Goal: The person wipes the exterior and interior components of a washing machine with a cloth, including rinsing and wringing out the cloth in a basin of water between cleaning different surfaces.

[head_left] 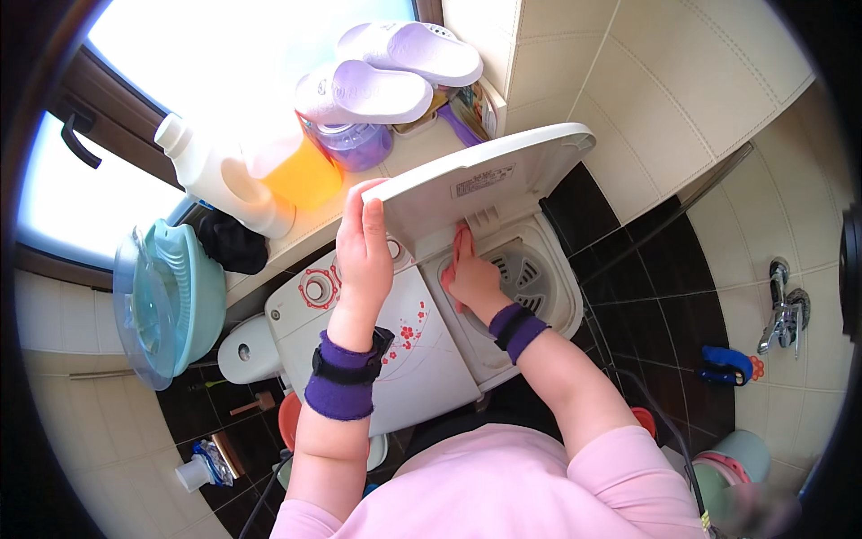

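A white twin-tub washing machine with red flower prints stands before me, its right-hand lid raised. My left hand grips the left edge of that lid, thumb on the inner face and fingers behind. Inside the opening, my right hand presses a pink cloth against the rim near the lid's hinge. Below it lies a round slotted inner cover, partly hidden by the hand and wrist. A control knob ringed in red shows left of my left hand.
On the window ledge stand a white jug, a bottle of orange liquid, a purple-lidded tub and lilac clogs. Teal basins are at the left. A toilet-like white fixture adjoins the machine; a wall tap is at right.
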`<state>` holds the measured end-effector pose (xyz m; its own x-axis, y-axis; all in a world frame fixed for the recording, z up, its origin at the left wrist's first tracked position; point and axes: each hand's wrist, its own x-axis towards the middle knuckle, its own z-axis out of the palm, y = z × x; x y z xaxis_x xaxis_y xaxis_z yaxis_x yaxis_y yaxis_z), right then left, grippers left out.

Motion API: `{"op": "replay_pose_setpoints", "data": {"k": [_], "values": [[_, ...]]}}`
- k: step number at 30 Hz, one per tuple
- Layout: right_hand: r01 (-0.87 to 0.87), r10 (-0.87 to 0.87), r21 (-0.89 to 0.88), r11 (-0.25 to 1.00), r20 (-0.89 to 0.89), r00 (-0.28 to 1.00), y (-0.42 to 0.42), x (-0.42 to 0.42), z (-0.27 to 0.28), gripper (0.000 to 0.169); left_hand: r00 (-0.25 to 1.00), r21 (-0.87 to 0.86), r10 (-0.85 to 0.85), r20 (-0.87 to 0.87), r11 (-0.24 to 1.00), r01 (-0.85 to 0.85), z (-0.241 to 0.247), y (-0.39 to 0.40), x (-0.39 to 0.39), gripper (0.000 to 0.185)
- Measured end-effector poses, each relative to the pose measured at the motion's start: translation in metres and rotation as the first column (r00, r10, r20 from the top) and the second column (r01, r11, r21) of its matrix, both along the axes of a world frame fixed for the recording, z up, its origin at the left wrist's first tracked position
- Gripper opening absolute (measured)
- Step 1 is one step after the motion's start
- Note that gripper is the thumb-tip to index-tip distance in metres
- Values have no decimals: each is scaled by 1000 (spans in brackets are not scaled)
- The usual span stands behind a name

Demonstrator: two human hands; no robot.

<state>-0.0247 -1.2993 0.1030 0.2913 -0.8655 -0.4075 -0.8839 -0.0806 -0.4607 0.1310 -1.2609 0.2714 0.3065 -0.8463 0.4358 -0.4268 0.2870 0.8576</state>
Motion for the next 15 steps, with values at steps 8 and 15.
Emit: {"op": "replay_pose_setpoints", "data": {"k": [8, 15], "values": [[-23, 20, -93, 995, -25, 999, -9, 4, -27, 104, 1000, 11, -7, 20, 1000, 7, 1, 0, -1, 40], [-317, 331, -215, 924, 31, 943, 24, 34, -26, 96, 999, 5, 17, 31, 1000, -17, 3, 1, -4, 43]]}}
